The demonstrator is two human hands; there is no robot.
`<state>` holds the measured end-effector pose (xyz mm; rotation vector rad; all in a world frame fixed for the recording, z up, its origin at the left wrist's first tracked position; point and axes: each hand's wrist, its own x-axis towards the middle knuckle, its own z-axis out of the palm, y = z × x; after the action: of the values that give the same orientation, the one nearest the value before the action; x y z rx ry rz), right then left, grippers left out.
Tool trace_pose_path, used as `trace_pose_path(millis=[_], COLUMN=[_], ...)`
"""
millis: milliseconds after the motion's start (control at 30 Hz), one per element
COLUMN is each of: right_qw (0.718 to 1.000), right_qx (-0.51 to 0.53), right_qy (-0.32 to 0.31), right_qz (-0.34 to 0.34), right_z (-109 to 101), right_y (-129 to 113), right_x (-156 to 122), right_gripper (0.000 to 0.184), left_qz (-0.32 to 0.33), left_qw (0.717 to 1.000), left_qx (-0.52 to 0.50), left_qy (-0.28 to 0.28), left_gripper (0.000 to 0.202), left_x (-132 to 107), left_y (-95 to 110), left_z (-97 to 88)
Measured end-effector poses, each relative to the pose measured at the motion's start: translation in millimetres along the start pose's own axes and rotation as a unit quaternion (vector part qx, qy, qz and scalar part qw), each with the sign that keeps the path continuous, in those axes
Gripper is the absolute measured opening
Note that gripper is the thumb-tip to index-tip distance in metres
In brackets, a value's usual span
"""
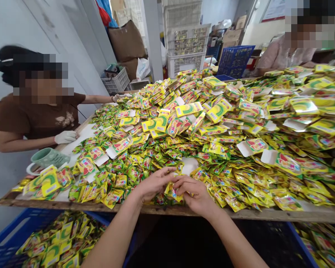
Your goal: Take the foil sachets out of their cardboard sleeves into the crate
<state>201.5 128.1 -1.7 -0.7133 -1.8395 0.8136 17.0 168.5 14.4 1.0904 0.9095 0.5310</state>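
Observation:
Both hands meet low in the middle of the head view, just over the table's front edge. My left hand [156, 183] has its fingers stretched toward the right, slightly bent, with some of them hidden. Curled fingers of my right hand [194, 190] close on a small yellow sachet [171, 191] between the hands; the exact grip is partly covered. Around them lie many loose shiny yellow-green sachets [229, 186]. Behind these rises a heap of small yellow cartons [188, 108] with fruit pictures, some with white flaps standing out.
A wooden table edge [257, 215] runs across the front. Below left sits a blue crate [5, 238] of packs, with another blue crate [301, 242] below right. A green mug [48, 158] stands left. Two co-workers sit around the table; one wears a white glove [65, 137]. White crates [185, 41] are stacked behind.

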Motion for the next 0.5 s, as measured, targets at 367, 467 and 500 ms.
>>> trace_pose_path(millis=[367,467,500], right_qw=[0.978,0.97,0.968], right_qx=[-0.151,-0.195,-0.209], right_qy=[0.023,0.01,-0.008], right_qz=[0.141,0.143,0.137], right_z=[-1,-1,0], right_y=[15,9,6], right_x=[-17,-24,-27], right_gripper=[0.032,0.026,0.028], left_qz=[0.065,0.105,0.143], left_qw=[0.989,0.98,0.962], left_qx=[0.125,0.162,0.19], left_qy=[-0.049,0.055,0.134], left_gripper=[0.083,0.048,0.033], left_x=[11,32,43], left_y=[2,27,39], left_z=[9.4,-4.4,-12.2])
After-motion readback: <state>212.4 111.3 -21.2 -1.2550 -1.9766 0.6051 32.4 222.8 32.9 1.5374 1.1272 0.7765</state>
